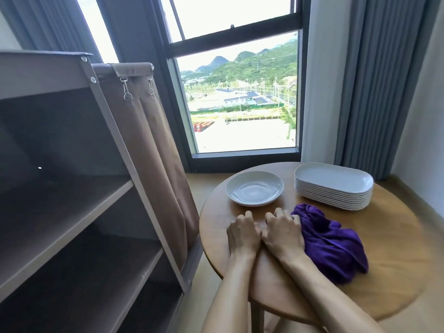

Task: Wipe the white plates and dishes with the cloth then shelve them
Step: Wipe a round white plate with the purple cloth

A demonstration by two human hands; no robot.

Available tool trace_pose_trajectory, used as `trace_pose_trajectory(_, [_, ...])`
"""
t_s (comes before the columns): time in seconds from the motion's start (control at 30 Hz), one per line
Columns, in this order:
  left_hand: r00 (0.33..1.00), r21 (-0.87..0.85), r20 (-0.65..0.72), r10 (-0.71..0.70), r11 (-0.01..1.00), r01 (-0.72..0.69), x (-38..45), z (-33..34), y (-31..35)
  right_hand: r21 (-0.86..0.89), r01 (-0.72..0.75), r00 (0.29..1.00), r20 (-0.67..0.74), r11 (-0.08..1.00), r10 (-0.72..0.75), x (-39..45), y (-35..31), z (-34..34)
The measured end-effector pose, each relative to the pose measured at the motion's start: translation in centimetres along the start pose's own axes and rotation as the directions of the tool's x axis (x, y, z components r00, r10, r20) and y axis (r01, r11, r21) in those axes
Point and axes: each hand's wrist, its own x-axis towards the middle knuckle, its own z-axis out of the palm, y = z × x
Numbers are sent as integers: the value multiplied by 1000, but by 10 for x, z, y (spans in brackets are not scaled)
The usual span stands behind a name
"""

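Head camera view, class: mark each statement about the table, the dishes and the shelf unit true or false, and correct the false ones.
1. The purple cloth lies on the round wooden table. True.
2. The round white dish sits on top of the stack of oblong plates. False: it stands alone on the table, left of the stack.
3. The right hand touches the cloth. True.
4. The left hand is lifting a plate. False: it rests on the table, holding nothing.
5. The shelf unit already holds plates. False: no dishes show on its visible shelves.
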Motion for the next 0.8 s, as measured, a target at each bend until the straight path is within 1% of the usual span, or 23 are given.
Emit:
trace_pose_trajectory(0.13, [1000,-1,-27,10,1000,-10,0,0,0,-14,16,1000,2,1000,-16,0,0,3])
trace_pose_trajectory(0.3, [999,-11,-32,0,1000,0,-1,1,-1,-62,-1,1000,31,998,3,-1,-4,3])
trace_pose_trajectory(0.37, [1000,-21,-13,-15,1000,15,1,2,-1,-58,-27,995,93,998,33,2,-7,-3])
trace_pose_trajectory(0.43, [993,-72,32,-115,991,117,6,-4,-1,33,-129,966,229,991,118,21,-5,-19])
trace_pose_trajectory(0.47, [979,-115,86,-182,975,191,10,-9,-2,116,-200,940,305,973,156,37,-4,-32])
trace_pose_trajectory(0.5, [958,-187,147,-245,944,270,18,-14,-5,193,-268,907,380,944,180,54,-5,-46])
trace_pose_trajectory(0.53, [930,-291,212,-301,889,354,27,-21,-10,240,-296,890,421,925,175,69,-8,-60])
trace_pose_trajectory(0.57, [898,-395,270,-349,810,433,35,-28,-15,254,-268,898,414,929,146,80,-14,-71])
trace_pose_trajectory(0.6, [863,-478,313,-397,719,504,42,-36,-20,249,-223,919,375,942,118,86,-21,-79])
trace_pose_trajectory(0.67, [802,-581,348,-486,560,591,52,-49,-29,235,-163,953,290,958,91,87,-35,-82])
trace_pose_trajectory(0.7, [783,-609,350,-514,510,607,55,-52,-31,242,-144,961,267,959,77,82,-38,-81])
trace_pose_trajectory(0.73, [770,-618,356,-529,485,619,57,-54,-33,266,-146,964,257,953,75,75,-37,-80])
trace_pose_trajectory(0.8, [756,-613,381,-532,467,637,61,-50,-35,280,-193,969,206,940,138,63,-25,-77])
